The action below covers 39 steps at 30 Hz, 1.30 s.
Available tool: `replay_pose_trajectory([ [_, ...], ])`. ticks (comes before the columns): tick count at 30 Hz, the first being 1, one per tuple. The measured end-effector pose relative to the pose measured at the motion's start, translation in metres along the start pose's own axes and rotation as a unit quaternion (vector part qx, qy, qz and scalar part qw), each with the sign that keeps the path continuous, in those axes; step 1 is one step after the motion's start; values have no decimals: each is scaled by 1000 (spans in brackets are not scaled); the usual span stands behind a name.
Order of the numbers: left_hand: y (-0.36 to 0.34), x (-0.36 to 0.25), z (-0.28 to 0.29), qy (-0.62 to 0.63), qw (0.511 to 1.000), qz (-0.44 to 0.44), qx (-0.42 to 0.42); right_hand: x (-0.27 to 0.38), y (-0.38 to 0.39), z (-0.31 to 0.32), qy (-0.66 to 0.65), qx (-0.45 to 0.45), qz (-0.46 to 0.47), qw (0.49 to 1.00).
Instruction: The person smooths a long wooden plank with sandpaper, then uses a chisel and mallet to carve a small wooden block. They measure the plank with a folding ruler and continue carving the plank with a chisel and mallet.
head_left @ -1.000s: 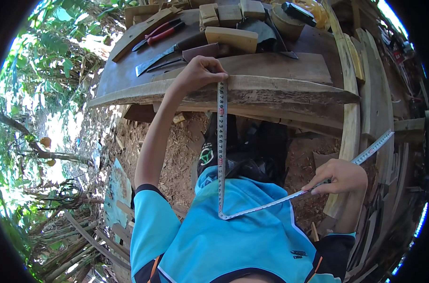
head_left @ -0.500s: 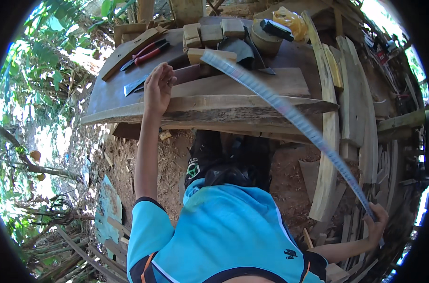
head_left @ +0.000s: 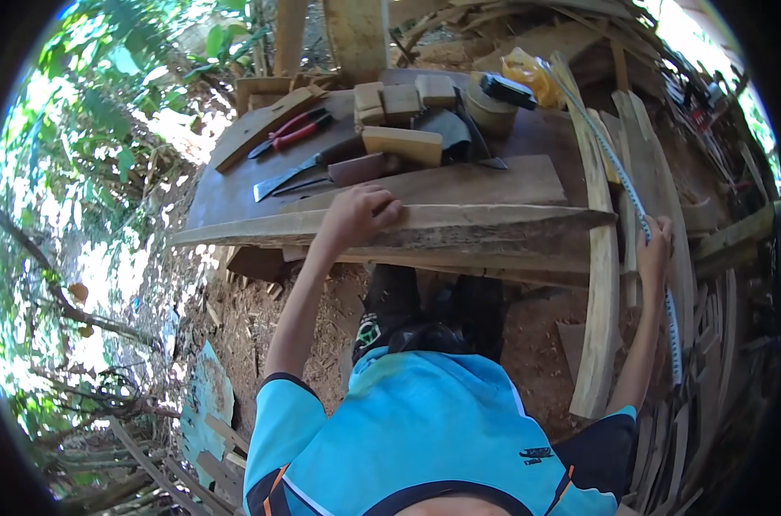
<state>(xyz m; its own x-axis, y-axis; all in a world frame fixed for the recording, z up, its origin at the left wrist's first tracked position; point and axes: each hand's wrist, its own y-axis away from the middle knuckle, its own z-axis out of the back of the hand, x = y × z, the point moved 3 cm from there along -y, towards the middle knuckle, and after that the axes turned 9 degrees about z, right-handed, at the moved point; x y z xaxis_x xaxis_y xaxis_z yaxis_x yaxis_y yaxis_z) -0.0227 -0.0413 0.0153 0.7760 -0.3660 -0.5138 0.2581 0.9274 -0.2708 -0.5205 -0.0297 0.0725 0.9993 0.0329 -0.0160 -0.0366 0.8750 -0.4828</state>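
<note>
My left hand (head_left: 362, 215) is curled over the top edge of a long rough wooden plank (head_left: 485, 217), which lies crosswise on the near side of the table. At the right, my right hand (head_left: 656, 245) grips a pale measuring tape (head_left: 612, 159). One length of the tape stretches up and away toward the table's far right corner, passing over long wooden boards. Its other end hangs below my hand (head_left: 672, 335), beside my forearm. Just beyond my left hand are a wide-bladed tool (head_left: 285, 178) and a reddish-brown block (head_left: 357, 169).
Red-handled pliers (head_left: 294, 133) lie on the brown tabletop (head_left: 227, 198). Behind are wooden blocks (head_left: 401, 103), a round container (head_left: 492, 112) with a black object (head_left: 506, 90) on it, and a yellow bag (head_left: 532, 76). Long boards (head_left: 592, 344) line the right; shavings cover the ground (head_left: 313, 318).
My left hand has come down from above the plank and moved right onto its edge. My right hand has moved forward, and the tape has swung from over the plank to the right side.
</note>
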Motion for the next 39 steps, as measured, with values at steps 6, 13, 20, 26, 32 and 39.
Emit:
replay_pose_trajectory([
  [6, 2, -14, 4, -39, 998, -48, 31, 173, -79, -44, -253, -32, 248, 935],
  [13, -2, -17, 3, -14, 999, -23, 32, 261, -137, -129, -216, 156, 242, 933],
  [20, 1, -13, 8, -22, 997, 32, 70, 201, -126, -13, -277, -211, 236, 907],
  [26, 0, -11, 4, -20, 998, 24, 46, 143, -54, 7, -96, -142, 106, 979],
  [32, -8, -12, 3, -28, 996, 39, 81, 241, 11, -44, -166, -38, 89, 981],
  [39, -2, -8, 6, 14, 996, 52, 76, 173, 3, -52, -178, -130, 98, 971],
])
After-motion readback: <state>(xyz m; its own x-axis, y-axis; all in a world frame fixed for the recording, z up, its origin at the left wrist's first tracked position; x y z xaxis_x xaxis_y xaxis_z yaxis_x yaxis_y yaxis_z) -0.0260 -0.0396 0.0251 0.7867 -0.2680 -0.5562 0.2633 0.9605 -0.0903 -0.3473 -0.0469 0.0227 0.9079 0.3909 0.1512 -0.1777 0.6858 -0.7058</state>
